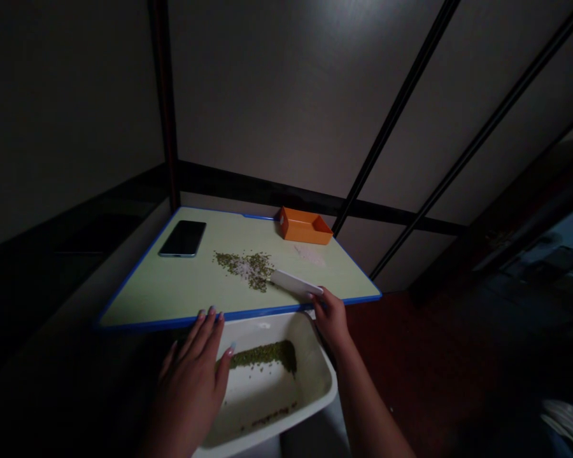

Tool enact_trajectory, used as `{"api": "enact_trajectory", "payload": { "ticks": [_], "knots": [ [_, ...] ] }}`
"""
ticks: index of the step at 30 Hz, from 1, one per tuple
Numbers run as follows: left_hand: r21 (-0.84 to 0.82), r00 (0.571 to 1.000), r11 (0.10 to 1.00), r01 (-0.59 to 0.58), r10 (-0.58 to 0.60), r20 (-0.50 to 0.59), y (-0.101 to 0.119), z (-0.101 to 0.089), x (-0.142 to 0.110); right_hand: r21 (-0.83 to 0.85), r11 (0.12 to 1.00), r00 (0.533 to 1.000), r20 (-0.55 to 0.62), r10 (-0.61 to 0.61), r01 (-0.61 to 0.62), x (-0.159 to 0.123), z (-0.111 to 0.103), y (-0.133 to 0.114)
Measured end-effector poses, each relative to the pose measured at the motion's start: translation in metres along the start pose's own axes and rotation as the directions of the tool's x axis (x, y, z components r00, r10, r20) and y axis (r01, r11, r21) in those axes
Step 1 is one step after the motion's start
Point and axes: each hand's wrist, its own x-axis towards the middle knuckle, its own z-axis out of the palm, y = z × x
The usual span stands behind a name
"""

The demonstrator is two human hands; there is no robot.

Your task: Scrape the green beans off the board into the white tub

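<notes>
My right hand (332, 318) pinches a flat white card-like scraper (296, 284) by its near right end. The scraper's far end meets a scattered pile of small green grains (248, 267) on the pale green tabletop, with whitish bits mixed in. My left hand (195, 375) lies with its fingers spread over the left rim of a white basin (323, 397), its fingertips by the table's blue edge. More green grains (267, 356) lie along the basin's far side, and a few dark reddish bits (274, 415) are near its front wall.
A dark-screened phone (183, 238) lies at the table's left. An orange open box (306, 228) stands at the back right, with small whitish bits (309, 255) in front of it. Behind the pale green table (162, 299) rises a panelled wall (277, 95).
</notes>
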Motion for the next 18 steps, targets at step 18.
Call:
{"api": "enact_trajectory", "payload": {
  "ticks": [18],
  "knots": [
    [-0.028, 1.000, 1.000, 0.000, 0.000, 0.006, 0.000, -0.002, 0.000, -0.135, 0.987, 0.996, 0.007, -0.089, 0.090, -0.020, -0.023, 0.007]
  ]
}}
